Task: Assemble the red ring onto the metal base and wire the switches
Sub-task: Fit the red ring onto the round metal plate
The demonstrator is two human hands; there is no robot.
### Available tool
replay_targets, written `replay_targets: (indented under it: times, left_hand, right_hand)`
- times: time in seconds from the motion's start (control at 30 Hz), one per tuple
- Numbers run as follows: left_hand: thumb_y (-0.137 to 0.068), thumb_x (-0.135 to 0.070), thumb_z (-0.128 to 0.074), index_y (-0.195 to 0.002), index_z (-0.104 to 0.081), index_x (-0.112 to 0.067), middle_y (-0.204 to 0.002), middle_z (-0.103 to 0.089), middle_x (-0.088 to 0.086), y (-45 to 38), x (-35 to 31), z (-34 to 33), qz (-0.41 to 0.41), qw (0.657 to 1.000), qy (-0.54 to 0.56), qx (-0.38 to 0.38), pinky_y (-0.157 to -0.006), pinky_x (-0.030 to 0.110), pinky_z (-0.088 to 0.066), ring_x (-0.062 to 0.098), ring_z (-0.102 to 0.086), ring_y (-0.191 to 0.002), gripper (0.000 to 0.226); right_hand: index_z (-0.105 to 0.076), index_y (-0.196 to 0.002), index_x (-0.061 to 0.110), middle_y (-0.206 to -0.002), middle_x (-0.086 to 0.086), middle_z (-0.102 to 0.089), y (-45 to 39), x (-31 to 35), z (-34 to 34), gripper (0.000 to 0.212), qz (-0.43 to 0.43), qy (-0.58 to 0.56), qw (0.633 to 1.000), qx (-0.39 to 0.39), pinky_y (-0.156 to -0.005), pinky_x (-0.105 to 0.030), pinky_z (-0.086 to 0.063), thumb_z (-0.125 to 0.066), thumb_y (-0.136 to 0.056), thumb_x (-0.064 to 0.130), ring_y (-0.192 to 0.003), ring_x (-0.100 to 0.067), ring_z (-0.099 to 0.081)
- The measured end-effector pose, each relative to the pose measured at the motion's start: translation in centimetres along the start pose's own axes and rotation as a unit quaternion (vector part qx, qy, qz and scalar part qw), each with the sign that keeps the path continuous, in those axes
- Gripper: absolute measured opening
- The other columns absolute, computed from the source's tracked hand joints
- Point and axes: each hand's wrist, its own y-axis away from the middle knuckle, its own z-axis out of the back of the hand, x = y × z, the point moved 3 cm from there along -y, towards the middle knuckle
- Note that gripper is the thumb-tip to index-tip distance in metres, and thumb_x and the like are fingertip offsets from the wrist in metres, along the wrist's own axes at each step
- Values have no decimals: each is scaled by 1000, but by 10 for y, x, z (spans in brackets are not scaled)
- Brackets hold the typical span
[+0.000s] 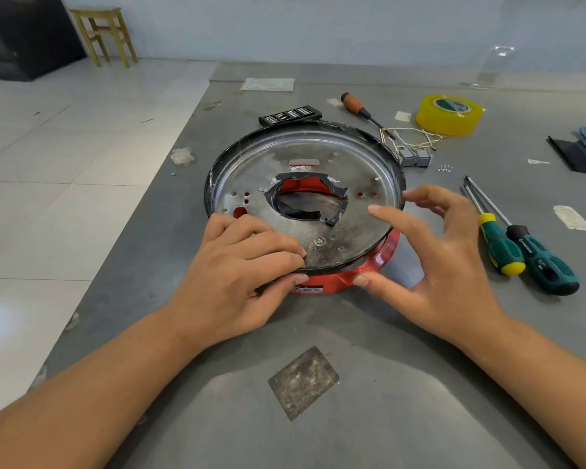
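- Although the metal base (318, 198) is already seated in the red ring (359, 272), the two are judged not yet fastened, since red shows through several open screw holes in the base.
- Both parts are found on the grey table (352, 401), just in front of the person, with the ring visible only along the near edge under the base.
- The near rim of the assembly is pinched by the left hand (244, 275), with fingers curled over the base edge and the thumb pressed against the ring wall.
- Nothing is held in the right hand (433, 265); its grip is spread wide, the thumb tip touching the ring wall and the fingers hovering over the right rim of the base.
- Wiring is judged untouched: two small grey switches (415, 158) with their pale wires (410, 137) are left on the table beyond the base, apart from it.
- Small screws (445, 168) lie near the switches, and two green-handled screwdrivers (521, 252) are left unused at the right.
- Alignment, screwing and all wiring are therefore judged still to be done.
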Motion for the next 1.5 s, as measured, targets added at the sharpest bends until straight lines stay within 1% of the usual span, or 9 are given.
replay_targets:
  times: [0.07, 0.13, 0.2, 0.23, 0.43, 0.63, 0.77, 1.13, 1.5]
  left_hand:
    - [-101, -34, -69, -96, -79, -25, -112, -74, -18, 1, 0, 0, 0, 1000, -3, 5, -87, 43, -38, 15, -60, -96, 15]
    - [-101, -35, -69, -96, -78, -26, -112, -74, -18, 1, 1, 0, 2, 1000, -5, 6, -86, 43, -38, 15, -60, -96, 14]
    - [-101, -35, -69, -97, -77, -26, -112, -73, -19, 2, 3, 2, 1, 1000, -4, 7, -86, 43, -37, 15, -59, -96, 12]
    - [-101, -35, -70, -97, -77, -27, -112, -73, -19, 2, 3, 2, -1, 1000, -2, 8, -86, 43, -37, 15, -59, -96, 11]
    - [-101, -32, -70, -103, -74, -29, -116, -71, -18, 3, -1, 0, -19, 1000, 2, 24, -87, 43, -37, 16, -59, -99, 6]
    - [-100, -31, -70, -102, -77, -26, -115, -73, -17, 2, -2, 1, -17, 999, 4, 36, -87, 43, -38, 17, -60, -99, 9]
    - [-102, -33, -68, -100, -79, -25, -114, -74, -16, 0, -2, 2, -12, 999, 4, 44, -88, 40, -37, 17, -61, -98, 14]
    - [-101, -33, -69, -102, -79, -26, -114, -74, -17, 1, -1, 3, -13, 999, 11, 46, -89, 41, -38, 17, -61, -100, 12]
    - [-103, -35, -67, -105, -79, -25, -114, -74, -16, 1, 1, 4, -11, 998, 16, 55, -89, 42, -40, 17, -62, -100, 16]
  right_hand:
    - [-69, -127, 21, -141, -12, -48, -3, 2, -2, 61, 47, 13, 999, 13, -114, -33, -27, -69, -85, 66, -132, -34, -42]
    - [-73, -117, 19, -141, -9, -53, -5, 2, -4, 51, 68, 17, 997, 11, -115, -33, -26, -70, -88, 61, -131, -36, -43]
    - [-75, -110, 19, -139, -6, -56, -6, 2, -6, 42, 71, 16, 997, 2, -113, -38, -29, -70, -89, 55, -129, -38, -43]
    - [-75, -107, 19, -138, -5, -57, -6, 2, -7, 40, 70, 13, 997, -2, -112, -38, -30, -70, -90, 54, -128, -38, -44]
    - [-74, -97, 19, -133, -2, -59, -2, 0, -7, 28, 64, 4, 998, -21, -107, -33, -28, -71, -92, 46, -121, -36, -42]
    - [-74, -94, 20, -130, 0, -61, 2, -1, -7, 27, 60, -1, 998, -21, -104, -32, -29, -70, -93, 47, -119, -33, -41]
    - [-74, -94, 22, -129, 2, -61, 2, -1, -8, 26, 51, -3, 999, -14, -104, -30, -28, -70, -92, 48, -119, -34, -40]
    - [-73, -94, 23, -128, 5, -61, 3, -2, -10, 30, 38, 0, 999, 8, -102, -25, -26, -67, -92, 53, -119, -32, -41]
    - [-74, -92, 22, -125, 5, -63, 4, 1, -11, 31, 34, -1, 999, 10, -101, -28, -29, -68, -91, 52, -116, -34, -42]
